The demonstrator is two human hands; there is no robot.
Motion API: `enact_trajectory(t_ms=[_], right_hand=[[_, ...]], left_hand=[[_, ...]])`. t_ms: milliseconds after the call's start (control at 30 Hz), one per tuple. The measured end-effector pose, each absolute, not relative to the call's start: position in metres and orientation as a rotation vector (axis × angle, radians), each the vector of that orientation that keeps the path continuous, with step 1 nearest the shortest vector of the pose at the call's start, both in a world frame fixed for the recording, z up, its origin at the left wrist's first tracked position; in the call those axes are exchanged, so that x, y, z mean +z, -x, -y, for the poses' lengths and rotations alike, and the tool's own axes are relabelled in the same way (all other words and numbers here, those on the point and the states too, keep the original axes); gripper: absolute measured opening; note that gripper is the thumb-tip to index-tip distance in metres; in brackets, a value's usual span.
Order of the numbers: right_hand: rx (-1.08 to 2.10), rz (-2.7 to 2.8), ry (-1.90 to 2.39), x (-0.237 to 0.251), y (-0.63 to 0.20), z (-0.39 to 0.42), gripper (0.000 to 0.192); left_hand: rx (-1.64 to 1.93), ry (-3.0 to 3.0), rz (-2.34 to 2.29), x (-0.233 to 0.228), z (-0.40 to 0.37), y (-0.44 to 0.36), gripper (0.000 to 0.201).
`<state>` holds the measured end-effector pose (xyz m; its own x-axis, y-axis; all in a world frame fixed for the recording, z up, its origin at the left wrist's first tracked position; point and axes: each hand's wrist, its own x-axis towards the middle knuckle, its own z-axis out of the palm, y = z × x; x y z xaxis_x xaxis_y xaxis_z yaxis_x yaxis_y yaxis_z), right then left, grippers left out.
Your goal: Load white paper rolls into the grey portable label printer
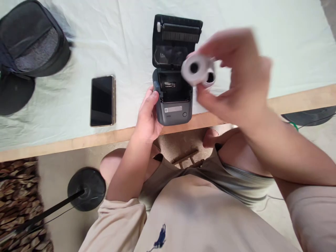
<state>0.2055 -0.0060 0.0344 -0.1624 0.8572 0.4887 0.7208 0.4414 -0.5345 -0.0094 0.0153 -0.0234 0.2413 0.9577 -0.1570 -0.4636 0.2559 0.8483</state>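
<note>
A small dark grey printer (173, 111) stands at the near edge of the table with its lid (176, 38) swung open and its paper bay empty. My left hand (148, 117) grips the printer's left side. My right hand (236, 78) hovers above and to the right of the open bay, blurred by motion. It holds two white paper rolls (197, 70) side by side in its fingertips, their hollow cores facing me.
A black phone (102, 100) lies face up left of the printer on the pale cloth (78, 42). A dark bag (31, 38) sits at the far left. The wooden table edge (78, 141) runs below. A round black stand base (86, 189) rests on the floor.
</note>
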Motion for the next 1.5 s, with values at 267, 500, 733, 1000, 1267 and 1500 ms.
enact_trajectory(t_ms=[267, 500, 733, 1000, 1267, 1500], right_hand=[[0.106, 2.212, 1.411, 0.028, -0.179, -0.004, 0.039], [0.196, 2.239, 1.396, 0.030, -0.184, -0.007, 0.021], [0.032, 2.219, 1.404, 0.030, -0.185, -0.011, 0.015], [-0.113, 2.222, 1.243, 0.017, -0.182, -0.008, 0.030], [0.143, 2.098, 0.954, 0.027, -0.184, 0.000, 0.026], [0.178, 1.652, 1.033, 0.028, -0.189, -0.015, 0.020]], left_hand=[[1.123, -0.751, -0.789, -0.020, -0.011, 0.009, 0.027], [1.118, -0.753, -0.758, -0.021, -0.011, 0.008, 0.024], [1.110, -0.800, -0.774, -0.024, -0.011, 0.008, 0.032], [1.068, -0.785, -0.834, -0.019, -0.014, 0.007, 0.044], [1.073, -0.825, -0.843, -0.018, -0.011, 0.012, 0.045], [1.029, -0.870, -0.897, -0.023, -0.015, 0.012, 0.061]])
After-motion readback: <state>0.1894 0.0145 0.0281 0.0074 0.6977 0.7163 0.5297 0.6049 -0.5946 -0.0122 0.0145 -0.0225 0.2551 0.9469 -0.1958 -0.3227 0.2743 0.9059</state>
